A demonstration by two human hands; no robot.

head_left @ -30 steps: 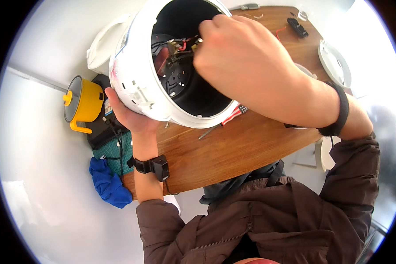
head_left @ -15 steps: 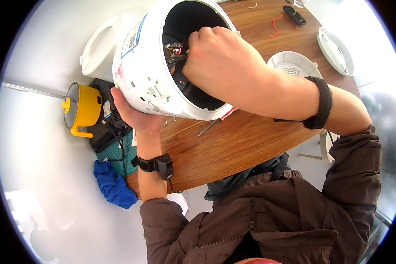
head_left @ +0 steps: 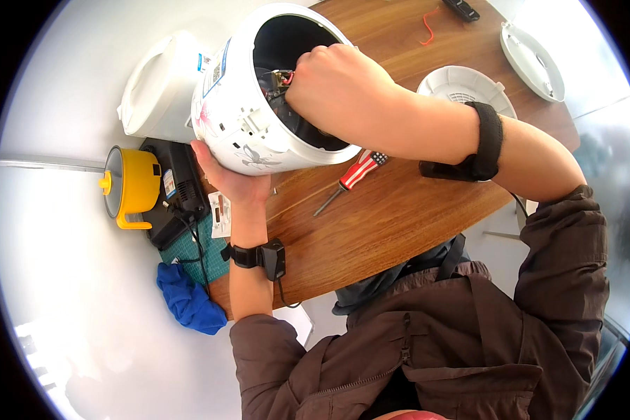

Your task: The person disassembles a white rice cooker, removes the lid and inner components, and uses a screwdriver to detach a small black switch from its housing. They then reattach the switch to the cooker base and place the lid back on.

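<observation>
A white cylindrical appliance housing (head_left: 259, 152) with printed flowers lies tilted, its open end facing me. My left hand (head_left: 232, 183) holds it from the lower left, the thumb up along its side and the fingers hidden underneath. My right hand (head_left: 332, 91) reaches into the dark opening, closed like a fist. Its fingertips, and anything between them, are out of sight. Beside that hand, inside the housing, red wires and small metal parts (head_left: 280, 78) show. Below the housing, a screwdriver (head_left: 357, 175) with a red, white and blue handle lies on the wooden table.
Behind the housing is a white lidded part (head_left: 157, 91) with a handle. At left, a yellow pot (head_left: 141, 183) stands on a black device (head_left: 178, 196), near a green mat (head_left: 182, 246) and a blue cloth (head_left: 189, 301). A white vented cover (head_left: 441, 80) and oval lid (head_left: 528, 63) lie at right.
The housing has come down a little and its lower end has shifted in view, exposing the screwdriver handle. Both hands stay at the housing, the right one still inside the opening.
</observation>
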